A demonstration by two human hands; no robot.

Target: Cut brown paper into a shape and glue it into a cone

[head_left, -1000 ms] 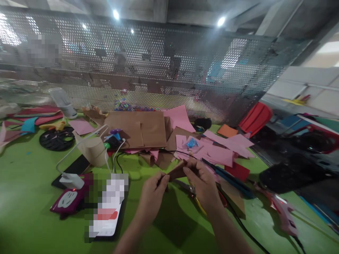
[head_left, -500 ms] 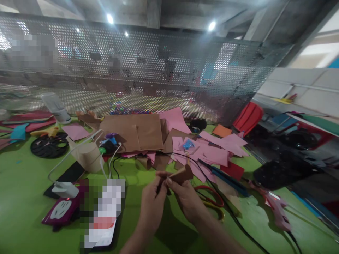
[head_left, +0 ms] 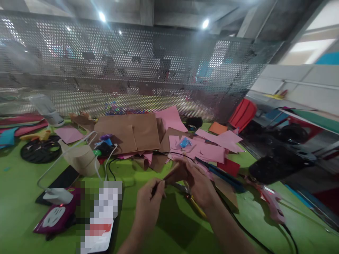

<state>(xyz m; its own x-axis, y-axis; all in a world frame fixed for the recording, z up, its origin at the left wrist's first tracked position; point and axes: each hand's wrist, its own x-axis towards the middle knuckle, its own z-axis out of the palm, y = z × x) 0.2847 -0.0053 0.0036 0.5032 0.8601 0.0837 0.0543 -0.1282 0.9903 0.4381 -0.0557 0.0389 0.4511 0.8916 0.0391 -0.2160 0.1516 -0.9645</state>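
Above the green table, a small piece of brown paper (head_left: 177, 174), bent or rolled, is held between both hands. My left hand (head_left: 150, 198) pinches its near left corner between thumb and fingers. My right hand (head_left: 199, 183) lies along its right side, fingers bent over the top; the thumb is mostly hidden. Just below the right hand are pliers (head_left: 185, 190) with a metal head and a yellow handle, partly covered by that hand. To the right of it lies a long dark blue tool (head_left: 227, 177), and pink paper pieces (head_left: 209, 151) are spread behind.
A pink glue gun (head_left: 272, 204) with a black cord lies at right. At left are a purple power strip (head_left: 54, 215) with a white plug, a blurred phone-like object (head_left: 102, 225) and a beige roll (head_left: 83, 158). Folded brown cardboard (head_left: 127, 132) stands behind, before a perforated metal screen (head_left: 137, 70).
My right hand has turned and opened out over the brown paper, moving slightly right and up. The left hand keeps its pinch, slightly lower. The pliers' head now shows. The view has shifted slightly.
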